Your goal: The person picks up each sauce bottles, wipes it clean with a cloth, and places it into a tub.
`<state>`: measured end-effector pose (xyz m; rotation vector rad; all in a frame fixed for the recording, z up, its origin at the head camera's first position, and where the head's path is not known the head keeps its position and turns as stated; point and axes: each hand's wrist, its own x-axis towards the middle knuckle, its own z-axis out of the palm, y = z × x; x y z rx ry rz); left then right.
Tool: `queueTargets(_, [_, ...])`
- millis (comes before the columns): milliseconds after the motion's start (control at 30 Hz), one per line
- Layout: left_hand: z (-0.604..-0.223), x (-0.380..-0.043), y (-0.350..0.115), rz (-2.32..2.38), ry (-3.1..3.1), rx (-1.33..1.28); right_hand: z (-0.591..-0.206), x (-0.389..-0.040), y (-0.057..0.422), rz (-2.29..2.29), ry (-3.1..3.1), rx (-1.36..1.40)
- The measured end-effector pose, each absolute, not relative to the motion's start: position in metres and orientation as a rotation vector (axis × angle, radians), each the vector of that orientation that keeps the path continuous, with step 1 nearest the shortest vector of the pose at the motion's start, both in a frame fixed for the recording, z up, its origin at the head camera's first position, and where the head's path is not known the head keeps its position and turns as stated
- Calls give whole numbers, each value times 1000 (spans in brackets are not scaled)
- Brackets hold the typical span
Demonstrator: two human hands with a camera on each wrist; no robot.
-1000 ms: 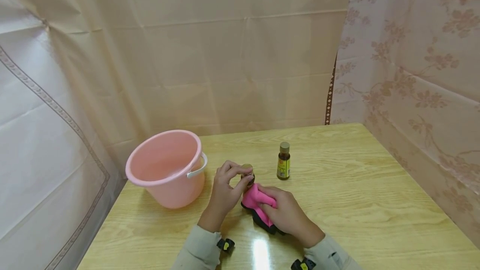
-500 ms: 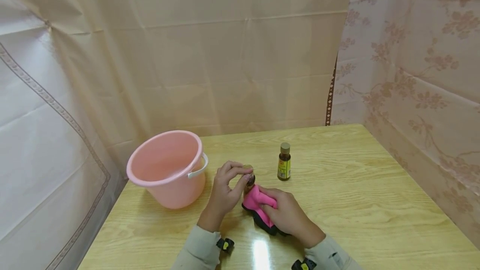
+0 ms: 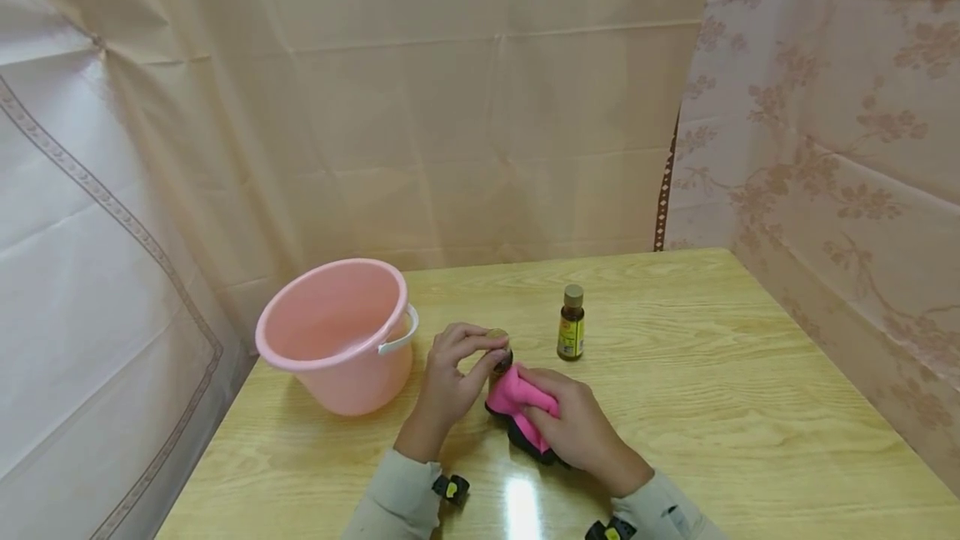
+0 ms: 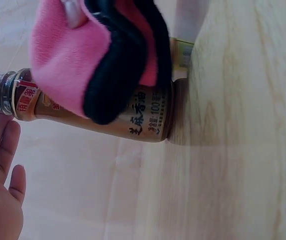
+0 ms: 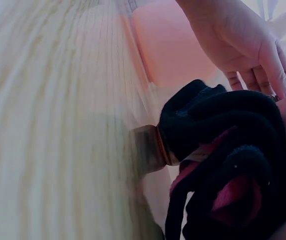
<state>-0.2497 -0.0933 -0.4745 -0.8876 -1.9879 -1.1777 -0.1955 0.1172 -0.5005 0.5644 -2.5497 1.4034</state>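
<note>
Brown under its label and gold-capped, the bottle (image 4: 145, 120) is at the lower centre of the head view, nearly upright, its base at the tabletop; whether it quite touches I can't tell. The left hand (image 3: 447, 382) pinches it up at the neck and cap, while the right hand (image 3: 573, 422) grips a pink-and-black cloth (image 3: 513, 392) pressed to its side. I'd judge the bottle smooth, rigid and fairly light, breakable if it's glass and slick if oily, so the neck below the cap or the broad body seems the surest hold. Soft and floppy, the cloth looks best bunched in the palm. Right of centre stands a second bottle (image 3: 571, 332), upright, apart from both hands. Left of centre sits a pink bucket (image 3: 363, 386) with a white handle (image 3: 400, 342). Beneath is a wood-grained table (image 3: 712, 373); pale curtains (image 3: 487, 123) fill the upper frame.
</note>
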Motion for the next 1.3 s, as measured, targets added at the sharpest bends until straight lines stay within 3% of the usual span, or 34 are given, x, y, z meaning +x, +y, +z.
queueTargets(667, [-475,-252,-91,-1195,-2011,-889,-495,-194,118,1485,-2272,707])
queueTargets(1300, [-476,-248,-91,-1229,-2024,-854,-499,-196,118,1474,-2549,544])
